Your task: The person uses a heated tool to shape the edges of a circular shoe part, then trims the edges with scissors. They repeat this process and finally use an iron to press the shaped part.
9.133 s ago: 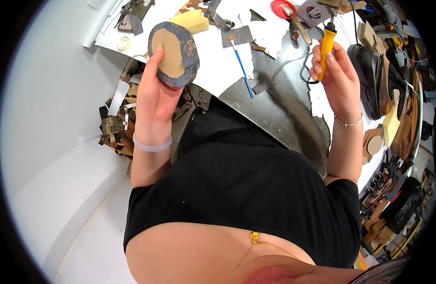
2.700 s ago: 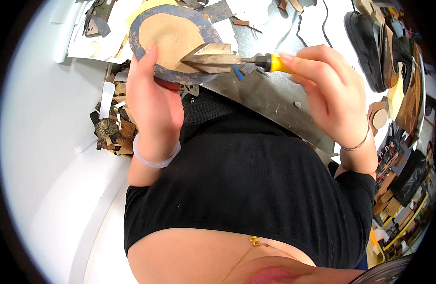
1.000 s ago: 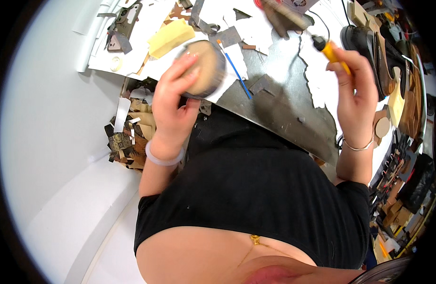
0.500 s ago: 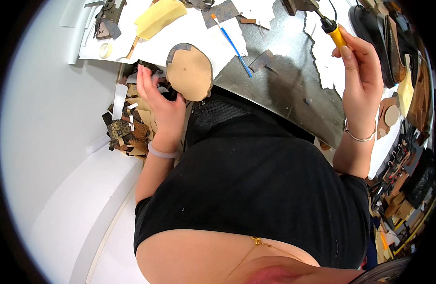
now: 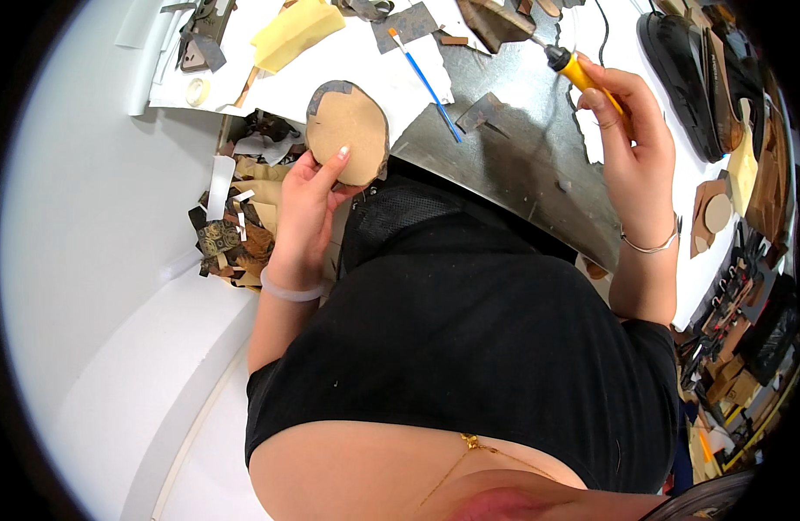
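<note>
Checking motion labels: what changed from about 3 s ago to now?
The left hand lowered the tan oval piece toward the bench edge. The right hand pulled the yellow-handled tool off the piece and out to the right. Both grips unchanged; the blue brush stayed on the bench.

I get bright, even overhead light w/ glare on the metal bench sheet (image 5: 522, 165), heavy fisheye bending, black vignette, edges slightly soft.
</note>
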Motion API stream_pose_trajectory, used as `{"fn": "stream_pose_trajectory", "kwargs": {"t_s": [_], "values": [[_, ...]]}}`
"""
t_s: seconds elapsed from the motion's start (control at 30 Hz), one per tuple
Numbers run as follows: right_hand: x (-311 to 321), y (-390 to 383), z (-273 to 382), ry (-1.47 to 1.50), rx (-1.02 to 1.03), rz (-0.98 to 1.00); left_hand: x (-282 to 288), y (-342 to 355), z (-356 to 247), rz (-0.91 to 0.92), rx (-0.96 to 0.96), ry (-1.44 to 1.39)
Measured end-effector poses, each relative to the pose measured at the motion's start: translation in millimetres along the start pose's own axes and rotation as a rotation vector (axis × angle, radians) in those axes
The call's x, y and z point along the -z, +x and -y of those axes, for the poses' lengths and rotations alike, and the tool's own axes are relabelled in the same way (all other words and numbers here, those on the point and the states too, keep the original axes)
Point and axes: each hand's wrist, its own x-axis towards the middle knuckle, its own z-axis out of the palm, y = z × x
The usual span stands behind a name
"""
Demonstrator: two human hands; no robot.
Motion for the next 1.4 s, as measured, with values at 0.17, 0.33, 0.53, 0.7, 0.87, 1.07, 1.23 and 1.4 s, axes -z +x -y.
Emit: {"fn": "stream_pose_trajectory", "kwargs": {"t_s": [0.17, 0.33, 0.53, 0.7, 0.87, 1.07, 1.23, 1.4], "values": [[-0.1, -1.1, 7.4, -0.085, 0.068, 0.109, -6.0, -15.7, -14.0, 0.101, -0.093, -0.150], [3.8, 0.8, 24.6, -0.040, 0.056, 0.167, -19.0, -29.2, -25.4, 0.167, -0.027, -0.258], [11.4, 0.0, 28.5, -0.059, 0.115, 0.174, -21.8, -25.0, -24.3, 0.289, 0.022, -0.383], [17.0, -3.5, 28.4, -0.076, 0.163, 0.253, -27.1, -24.1, -25.7, 0.279, 0.042, -0.437], [18.9, -3.3, 29.1, -0.114, 0.202, 0.257, -31.3, -22.2, -28.8, 0.360, -0.009, -0.340], [23.3, 1.8, 33.7, -0.228, 0.259, 0.275, -37.6, -27.4, -36.2, 0.215, -0.037, -0.225], [27.4, 8.0, 41.2, -0.359, 0.269, 0.348, -38.1, -27.0, -42.3, 0.197, -0.113, -0.091], [24.1, 10.6, 41.9, -0.485, 0.320, 0.401, -37.6, -27.9, -43.4, 0.170, -0.120, 0.056]]}}
